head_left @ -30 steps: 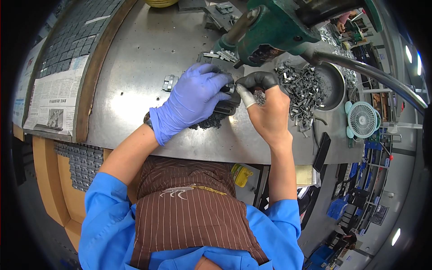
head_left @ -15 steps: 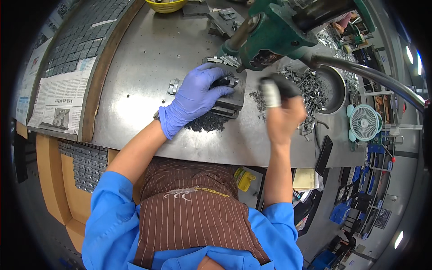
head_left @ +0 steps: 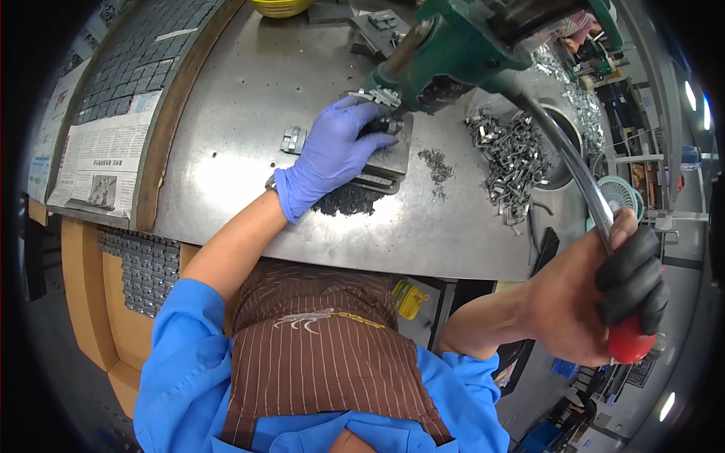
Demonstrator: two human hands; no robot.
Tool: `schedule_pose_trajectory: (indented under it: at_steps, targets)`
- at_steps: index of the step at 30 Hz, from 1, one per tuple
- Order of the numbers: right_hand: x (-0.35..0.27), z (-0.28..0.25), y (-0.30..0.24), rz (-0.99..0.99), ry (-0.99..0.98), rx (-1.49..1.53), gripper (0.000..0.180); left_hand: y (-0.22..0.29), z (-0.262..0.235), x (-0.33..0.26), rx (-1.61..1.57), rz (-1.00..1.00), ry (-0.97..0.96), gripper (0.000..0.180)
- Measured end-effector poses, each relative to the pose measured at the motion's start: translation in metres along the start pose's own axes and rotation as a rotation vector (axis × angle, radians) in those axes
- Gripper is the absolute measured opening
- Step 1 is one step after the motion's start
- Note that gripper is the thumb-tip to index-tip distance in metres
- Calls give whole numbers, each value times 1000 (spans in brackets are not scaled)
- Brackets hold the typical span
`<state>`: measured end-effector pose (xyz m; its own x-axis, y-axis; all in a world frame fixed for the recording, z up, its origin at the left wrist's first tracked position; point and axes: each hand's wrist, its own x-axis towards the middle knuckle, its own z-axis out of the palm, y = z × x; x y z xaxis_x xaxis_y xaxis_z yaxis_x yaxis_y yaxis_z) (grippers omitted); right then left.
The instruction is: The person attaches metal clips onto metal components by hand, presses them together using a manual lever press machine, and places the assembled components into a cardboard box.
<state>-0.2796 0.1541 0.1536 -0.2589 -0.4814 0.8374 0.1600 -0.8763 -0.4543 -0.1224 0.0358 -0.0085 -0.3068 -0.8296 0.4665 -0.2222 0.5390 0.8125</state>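
The purple-gloved left hand pinches a small dark part between thumb and fingers, over the metal block just beneath the green press. Past a pile of metal pieces, the right hand has its fingers curled around the long lever at its red knob.

Our left hand is gloved in lavender; our press is green, its knob red, our brown apron pale-striped.
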Motion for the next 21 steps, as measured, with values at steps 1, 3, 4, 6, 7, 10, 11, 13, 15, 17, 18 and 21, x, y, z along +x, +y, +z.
schedule_pose_trajectory:
  at_steps: [1, 3, 4, 6, 7, 10, 11, 13, 15, 17, 18, 21]
  targets:
    - [-8, 5, 1, 3, 8, -3, 26, -1, -1, -3, 1, -3, -8, 31]
    - [-30, 8, 9, -33, 27, -117, 31, -5, -5, -6, 24, 15, 16, 31]
    - [-40, 5, 11, -53, 38, -180, 34, -4, -3, -4, 19, 18, 18, 31]
    - [-51, 1, 13, -94, 66, -305, 39, -3, -1, -2, 8, 10, 14, 31]
    - [-47, 0, 11, -97, 66, -306, 39, -4, -1, -1, 5, 6, 10, 31]
    - [-19, -13, -6, 28, -86, -127, 37, -1, -2, -4, 31, 47, 0, 31]
    - [-10, -13, -6, 41, -45, -119, 35, 3, -3, -5, 25, 52, -17, 31]
    - [7, -12, 0, 75, 8, -109, 45, 15, -9, -6, 107, 198, 64, 25]
    - [9, -19, 20, 83, 172, 15, 52, 15, -20, -14, 111, 143, 37, 23]
    - [-15, -46, 37, 302, 112, -454, 35, 21, -32, -22, -227, -278, -33, 27]
    - [-33, -63, 50, 450, 64, -670, 27, 20, -37, -26, -232, -279, -35, 27]
    - [-88, -128, 77, 859, -99, -1085, 16, 26, -42, -32, -353, -386, -45, 25]
